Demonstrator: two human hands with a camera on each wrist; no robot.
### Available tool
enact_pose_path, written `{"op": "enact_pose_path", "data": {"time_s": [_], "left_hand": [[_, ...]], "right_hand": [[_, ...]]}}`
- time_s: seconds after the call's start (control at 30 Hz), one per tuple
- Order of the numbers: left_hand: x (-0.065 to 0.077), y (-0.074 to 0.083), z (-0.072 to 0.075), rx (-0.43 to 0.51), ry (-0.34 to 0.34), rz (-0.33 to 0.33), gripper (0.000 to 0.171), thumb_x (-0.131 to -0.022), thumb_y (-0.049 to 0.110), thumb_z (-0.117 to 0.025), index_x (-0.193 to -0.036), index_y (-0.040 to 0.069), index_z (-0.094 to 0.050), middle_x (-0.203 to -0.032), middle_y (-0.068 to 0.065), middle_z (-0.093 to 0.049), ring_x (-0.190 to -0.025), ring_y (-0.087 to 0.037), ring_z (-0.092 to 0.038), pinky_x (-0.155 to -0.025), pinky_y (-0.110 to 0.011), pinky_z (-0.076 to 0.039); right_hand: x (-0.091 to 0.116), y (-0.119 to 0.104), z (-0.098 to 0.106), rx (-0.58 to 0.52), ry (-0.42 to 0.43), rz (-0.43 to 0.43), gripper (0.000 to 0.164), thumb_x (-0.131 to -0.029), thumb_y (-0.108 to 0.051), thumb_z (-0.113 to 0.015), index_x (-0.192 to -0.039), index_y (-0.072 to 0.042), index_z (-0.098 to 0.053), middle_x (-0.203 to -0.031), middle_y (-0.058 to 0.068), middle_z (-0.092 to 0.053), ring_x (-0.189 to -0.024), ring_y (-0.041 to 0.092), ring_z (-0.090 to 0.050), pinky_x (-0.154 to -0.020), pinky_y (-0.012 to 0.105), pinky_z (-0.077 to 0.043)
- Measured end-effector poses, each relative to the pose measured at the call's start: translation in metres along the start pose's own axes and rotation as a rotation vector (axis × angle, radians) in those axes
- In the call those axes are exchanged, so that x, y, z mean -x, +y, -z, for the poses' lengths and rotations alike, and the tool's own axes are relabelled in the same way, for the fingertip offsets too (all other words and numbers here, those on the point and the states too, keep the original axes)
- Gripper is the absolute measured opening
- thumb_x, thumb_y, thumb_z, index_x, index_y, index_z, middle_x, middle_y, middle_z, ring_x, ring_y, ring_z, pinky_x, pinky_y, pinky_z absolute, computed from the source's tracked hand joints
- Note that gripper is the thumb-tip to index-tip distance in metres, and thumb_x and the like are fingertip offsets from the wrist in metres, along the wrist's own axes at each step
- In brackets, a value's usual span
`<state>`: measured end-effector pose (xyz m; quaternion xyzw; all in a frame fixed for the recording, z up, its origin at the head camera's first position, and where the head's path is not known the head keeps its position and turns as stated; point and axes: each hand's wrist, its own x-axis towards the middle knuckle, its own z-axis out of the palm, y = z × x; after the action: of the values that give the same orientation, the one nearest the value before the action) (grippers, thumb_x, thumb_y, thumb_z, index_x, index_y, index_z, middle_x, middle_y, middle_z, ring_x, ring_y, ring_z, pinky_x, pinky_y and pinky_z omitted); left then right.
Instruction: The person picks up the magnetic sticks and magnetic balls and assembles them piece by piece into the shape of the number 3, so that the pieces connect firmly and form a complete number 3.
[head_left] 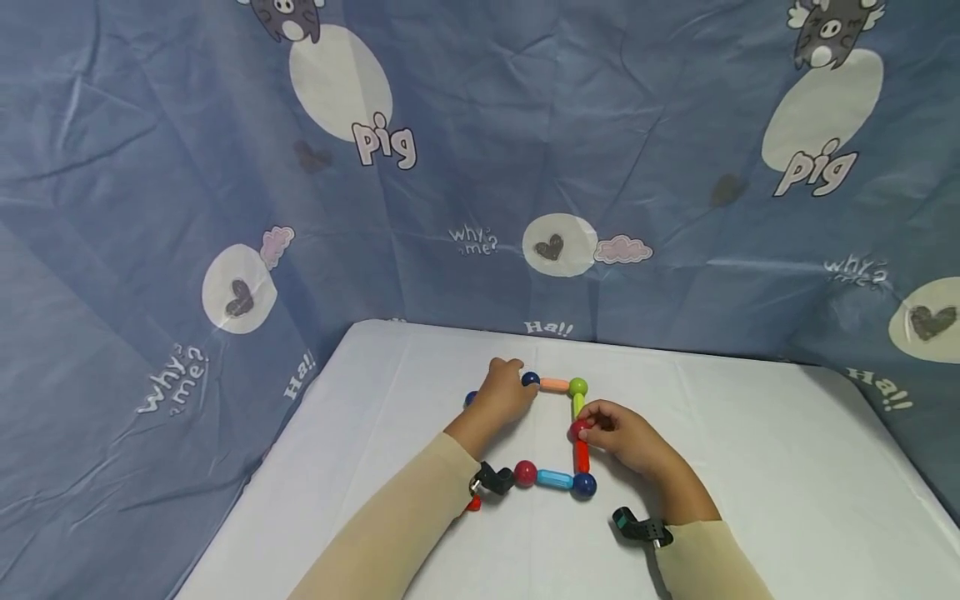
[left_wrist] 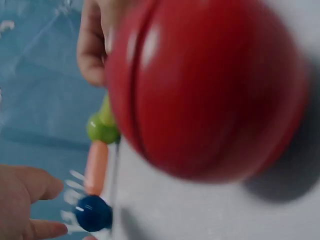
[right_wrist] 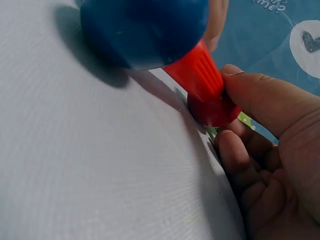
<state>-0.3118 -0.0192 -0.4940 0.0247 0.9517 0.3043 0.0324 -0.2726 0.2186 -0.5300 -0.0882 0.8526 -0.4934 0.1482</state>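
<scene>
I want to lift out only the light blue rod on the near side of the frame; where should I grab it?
Pinch the light blue rod at mid-length, coming from above with fingers on its near and far sides. It lies flat, and the red ball and dark blue ball block its ends.

We reach both forearms, in beige sleeves, forward from the near edge of the white table (head_left: 750,467). Our left hand (head_left: 501,393) lies farther out, back upward, fingers loosely curved and pointing away from us, their tips touching down on the table. Our right hand (head_left: 626,437) sits nearer and to the right, turned inward, fingers curled with the thumb (right_wrist: 265,95) set against the fingertips (right_wrist: 232,150) in a pinch. A black band circles each wrist.
</scene>
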Motion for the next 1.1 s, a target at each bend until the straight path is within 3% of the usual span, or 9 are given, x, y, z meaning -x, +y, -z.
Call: {"op": "enact_pose_path", "data": {"time_s": [0.13,0.27,0.4,0.67,0.83,1.1], "left_hand": [[0.024,0.010,0.008,0.048,0.022,-0.052,0.048,-0.102,0.033,-0.067,-0.141,0.007,-0.062,-0.138,-0.017,-0.053,-0.120,-0.027,-0.065,-0.104,-0.044,-0.054],[0.051,0.016,0.020,0.057,-0.025,-0.122,0.037,-0.103,0.036,-0.065,-0.132,0.014,-0.069,-0.129,-0.008,-0.061,-0.111,-0.019,-0.066,-0.096,-0.038,-0.057],[0.077,0.011,0.030,0.079,-0.068,-0.136,0.028,-0.103,0.035,-0.066,-0.124,0.018,-0.073,-0.116,0.000,-0.065,-0.095,-0.010,-0.063,-0.080,-0.029,-0.057],[0.118,-0.011,0.036,0.094,-0.079,-0.164,0.021,-0.100,0.031,-0.069,-0.116,0.019,-0.075,-0.101,0.008,-0.064,-0.087,-0.005,-0.059,-0.077,-0.025,-0.053],[0.135,-0.034,0.046,0.073,-0.084,-0.150,0.023,-0.098,0.029,-0.072,-0.117,0.018,-0.075,-0.103,0.008,-0.065,-0.095,-0.010,-0.062,-0.082,-0.031,-0.056],[0.143,-0.084,0.059,0.071,-0.099,-0.209,0.037,-0.091,0.028,-0.081,-0.124,0.015,-0.072,-0.118,0.001,-0.066,-0.109,-0.019,-0.063,-0.096,-0.043,-0.054]], "right_hand": [[0.002,-0.001,0.000,0.031,0.019,-0.014,0.031,-0.093,-0.022,-0.080,-0.120,-0.015,-0.069,-0.107,0.004,-0.068,-0.101,0.022,-0.058,-0.089,0.035,-0.049],[0.003,0.001,0.002,0.039,0.030,-0.035,0.030,-0.093,-0.021,-0.079,-0.121,-0.016,-0.069,-0.108,0.004,-0.068,-0.103,0.023,-0.058,-0.088,0.033,-0.050],[0.002,0.003,0.002,0.033,0.018,-0.029,0.032,-0.093,-0.023,-0.080,-0.122,-0.016,-0.069,-0.109,0.004,-0.068,-0.103,0.023,-0.058,-0.086,0.033,-0.050],[0.004,0.005,0.003,0.011,0.019,-0.028,0.033,-0.094,-0.017,-0.077,-0.125,-0.014,-0.067,-0.117,0.006,-0.068,-0.107,0.025,-0.057,-0.086,0.030,-0.053],[0.005,0.009,-0.002,-0.006,0.007,-0.035,0.033,-0.093,-0.014,-0.076,-0.125,-0.015,-0.067,-0.116,0.006,-0.067,-0.107,0.025,-0.055,-0.085,0.030,-0.053],[0.002,0.001,-0.005,0.025,0.019,-0.005,0.032,-0.094,-0.014,-0.075,-0.125,-0.015,-0.067,-0.116,0.006,-0.067,-0.106,0.024,-0.056,-0.087,0.031,-0.053]]}}
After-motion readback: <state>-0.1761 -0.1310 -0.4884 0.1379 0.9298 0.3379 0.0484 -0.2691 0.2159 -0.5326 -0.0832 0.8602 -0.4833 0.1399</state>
